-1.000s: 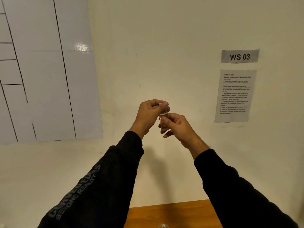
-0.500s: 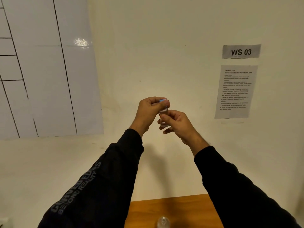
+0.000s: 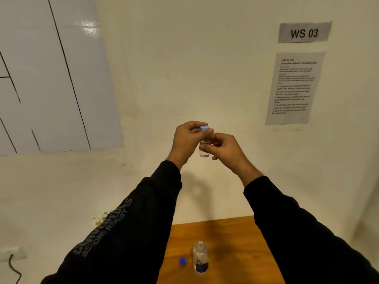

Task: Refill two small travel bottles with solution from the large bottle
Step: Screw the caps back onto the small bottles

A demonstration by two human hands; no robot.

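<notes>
A small clear plastic travel bottle [image 3: 204,147] is held high above the desk [image 3: 235,232] by right-hand fingers [image 3: 207,148], its light-blue cap [image 3: 204,128] pinched by left fingers [image 3: 209,131]; a slip could spill it

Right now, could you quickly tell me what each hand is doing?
Left hand: pinches the light blue cap atop the small bottle.
Right hand: grips the small bottle's body.

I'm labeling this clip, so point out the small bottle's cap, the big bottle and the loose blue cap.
small bottle's cap [image 3: 204,128], head view, top face
big bottle [image 3: 200,257], head view, body
loose blue cap [image 3: 182,261], head view, center
</notes>
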